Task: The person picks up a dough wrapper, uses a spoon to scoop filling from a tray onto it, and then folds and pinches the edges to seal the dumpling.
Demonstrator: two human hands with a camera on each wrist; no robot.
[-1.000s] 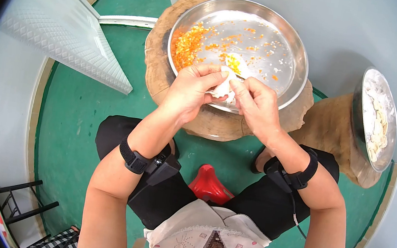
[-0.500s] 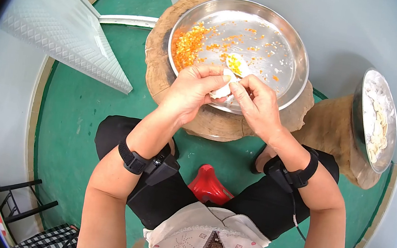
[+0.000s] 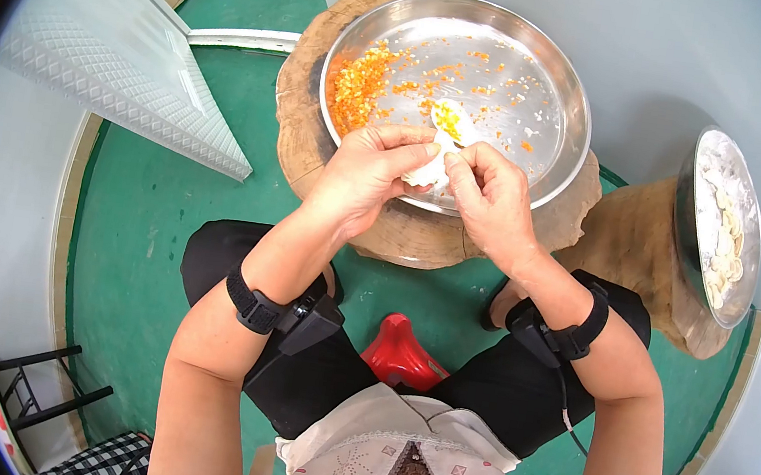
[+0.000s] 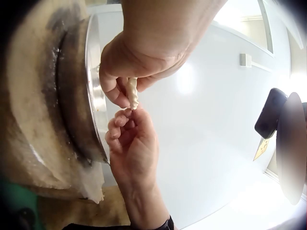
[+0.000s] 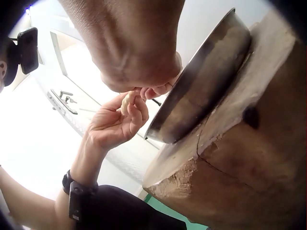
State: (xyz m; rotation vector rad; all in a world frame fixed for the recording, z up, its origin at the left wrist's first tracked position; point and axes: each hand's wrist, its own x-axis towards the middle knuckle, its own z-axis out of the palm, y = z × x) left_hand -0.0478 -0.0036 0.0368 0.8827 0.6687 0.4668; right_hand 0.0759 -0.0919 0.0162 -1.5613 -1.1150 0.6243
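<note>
A white, floury dumpling (image 3: 423,175) is held between both hands over the near rim of a wide steel pan (image 3: 574,138). My left hand (image 3: 372,171) grips its body, thumb on top. The right hand (image 3: 498,203) pinches the dumpling's edge between thumb and bent forefinger. In the left wrist view the dumpling's edge (image 4: 133,94) looks wavy and pleated. Just beyond the fingers, a spoon (image 3: 454,120) carries yellow and white filling; its handle is mostly hidden by the right hand. Chopped orange and yellow filling (image 3: 359,91) is heaped at the pan's left side.
The pan stands on a wooden stump table (image 3: 299,111). To the right, a floured metal bowl (image 3: 711,175) with several dumplings (image 3: 725,249) stands on a lower stump (image 3: 630,242). A white door (image 3: 135,61) is at left, a red stool (image 3: 396,353) between the knees.
The right thumb and forefinger shift slightly along the dumpling's edge and pinch it. My left hand keeps its grip nearly in place; the spoon has moved only slightly.
</note>
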